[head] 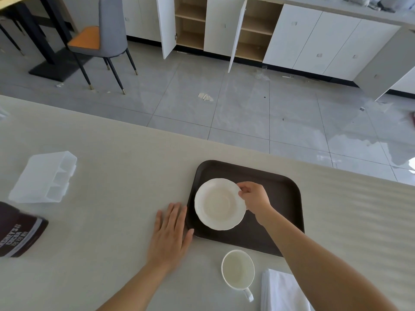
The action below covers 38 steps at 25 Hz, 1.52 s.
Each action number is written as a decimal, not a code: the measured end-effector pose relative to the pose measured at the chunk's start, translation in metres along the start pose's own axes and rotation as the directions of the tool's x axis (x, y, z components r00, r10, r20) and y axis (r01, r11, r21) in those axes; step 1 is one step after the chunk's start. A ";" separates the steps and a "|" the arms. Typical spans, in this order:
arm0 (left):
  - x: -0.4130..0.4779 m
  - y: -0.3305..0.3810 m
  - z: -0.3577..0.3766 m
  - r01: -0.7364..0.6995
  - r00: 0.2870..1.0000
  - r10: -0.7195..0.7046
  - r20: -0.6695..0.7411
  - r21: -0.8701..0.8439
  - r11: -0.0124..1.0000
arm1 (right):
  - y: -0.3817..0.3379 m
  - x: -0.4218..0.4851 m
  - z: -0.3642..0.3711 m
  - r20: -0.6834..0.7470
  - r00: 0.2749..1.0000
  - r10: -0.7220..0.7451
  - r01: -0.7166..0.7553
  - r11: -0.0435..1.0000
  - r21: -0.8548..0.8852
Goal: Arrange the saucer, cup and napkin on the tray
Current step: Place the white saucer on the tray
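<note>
The right hand [254,197] pinches the rim of the white saucer [219,204] at its 2 o'clock edge, over the left part of the dark tray [285,198]; the saucer faces up. The tray's long axis runs roughly 10 to 4 o'clock across the table [112,153]. The left hand [169,234] lies flat, fingers spread and holding nothing, touching the tray's 9 o'clock edge. The cup [238,270] stands upright at the tray's 6 o'clock, handle toward 5 o'clock, the folded napkin [283,290] just beside it at 3 o'clock.
</note>
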<state>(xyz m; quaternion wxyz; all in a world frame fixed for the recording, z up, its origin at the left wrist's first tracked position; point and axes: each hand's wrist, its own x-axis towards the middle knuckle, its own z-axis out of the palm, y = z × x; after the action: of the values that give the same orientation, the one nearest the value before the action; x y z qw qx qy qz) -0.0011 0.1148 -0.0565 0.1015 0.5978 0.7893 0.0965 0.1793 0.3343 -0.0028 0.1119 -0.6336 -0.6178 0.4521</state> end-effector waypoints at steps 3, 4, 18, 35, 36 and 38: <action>0.001 -0.001 0.002 0.020 1.000 -0.020 0.016 0.018 1.000 | 0.001 0.003 0.003 -0.013 1.000 -0.002 0.002 1.000 0.019; 0.001 -0.001 0.002 0.022 1.000 -0.023 0.018 0.022 1.000 | 0.002 0.003 0.004 -0.019 1.000 -0.006 0.006 1.000 0.026; 0.001 -0.001 0.001 0.017 1.000 -0.017 -0.016 0.008 1.000 | 0.012 -0.001 -0.002 -0.072 0.996 -0.043 0.048 0.996 0.070; 0.001 0.003 -0.006 0.030 0.999 -0.031 -0.026 -0.030 0.999 | 0.048 -0.082 -0.032 -0.105 0.993 -0.054 0.065 0.992 0.106; 0.000 0.003 -0.006 0.028 0.999 -0.029 -0.028 -0.030 0.999 | 0.059 -0.101 -0.035 -0.096 0.994 -0.052 0.060 0.994 0.087; 0.001 0.005 -0.007 0.023 0.999 -0.025 -0.038 -0.037 0.999 | 0.081 -0.139 -0.038 -0.078 0.996 -0.039 0.044 0.996 0.072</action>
<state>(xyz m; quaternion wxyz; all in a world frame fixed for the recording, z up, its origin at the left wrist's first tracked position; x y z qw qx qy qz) 0.0012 0.1164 -0.0487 0.0985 0.5844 0.7963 0.1212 0.2855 0.2102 0.0230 0.1682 -0.6328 -0.6089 0.4478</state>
